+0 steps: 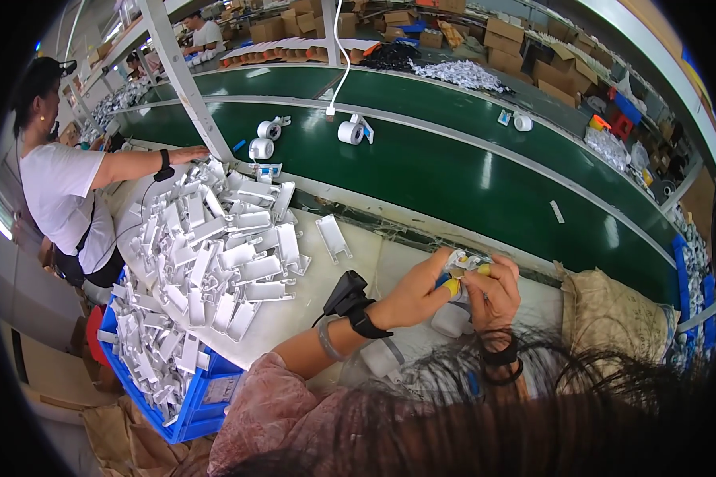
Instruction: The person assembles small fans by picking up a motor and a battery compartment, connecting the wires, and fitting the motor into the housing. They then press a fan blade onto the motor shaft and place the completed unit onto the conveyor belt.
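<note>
— What's being held there?

— One small white plastic part, up over the near edge of the white table. Both hands are together on it: the left hand grips it from below and the left, the right hand pinches it from the right. Yellow finger covers show on at least two fingertips.

— Anything under the hands?

— Two more white pieces lie on the table just below them, one by the left wrist, one under the knuckles.

— And further out?

— A heap of white plastic brackets, too many to count, spills into a blue crate. One single bracket lies apart, between heap and hands. On the green conveyor belt I count four white reel-shaped units. A co-worker's arm reaches to the heap's far side.
</note>
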Demonstrator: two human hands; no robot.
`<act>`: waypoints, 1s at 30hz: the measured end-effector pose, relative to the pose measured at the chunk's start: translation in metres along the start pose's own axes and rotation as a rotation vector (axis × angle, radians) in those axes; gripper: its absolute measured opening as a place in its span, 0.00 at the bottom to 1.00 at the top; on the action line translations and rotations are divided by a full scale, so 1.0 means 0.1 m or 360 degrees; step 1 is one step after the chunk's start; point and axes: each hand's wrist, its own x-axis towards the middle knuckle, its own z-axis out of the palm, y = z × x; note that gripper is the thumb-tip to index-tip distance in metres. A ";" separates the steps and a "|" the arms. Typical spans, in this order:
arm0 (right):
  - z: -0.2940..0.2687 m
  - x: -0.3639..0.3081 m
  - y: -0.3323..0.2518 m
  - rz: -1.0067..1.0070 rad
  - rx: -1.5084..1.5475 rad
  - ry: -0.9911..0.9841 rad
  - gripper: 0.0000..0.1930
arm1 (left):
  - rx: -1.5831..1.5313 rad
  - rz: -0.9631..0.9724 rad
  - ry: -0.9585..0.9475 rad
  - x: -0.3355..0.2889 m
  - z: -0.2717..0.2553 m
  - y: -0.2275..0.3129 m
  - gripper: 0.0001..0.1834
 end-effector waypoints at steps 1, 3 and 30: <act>0.00 0.00 0.00 0.0002 -0.0003 0.0002 0.11 | 0.0000 0.0000 0.0004 -0.01 0.00 0.01 0.23; -0.01 0.00 -0.01 0.0009 -0.0017 0.0002 0.11 | -0.0141 -0.0192 -0.0025 -0.01 0.01 0.04 0.23; 0.01 0.06 -0.14 0.0081 -0.0098 0.0034 0.09 | 0.0237 -0.0120 0.0137 -0.01 0.04 -0.01 0.13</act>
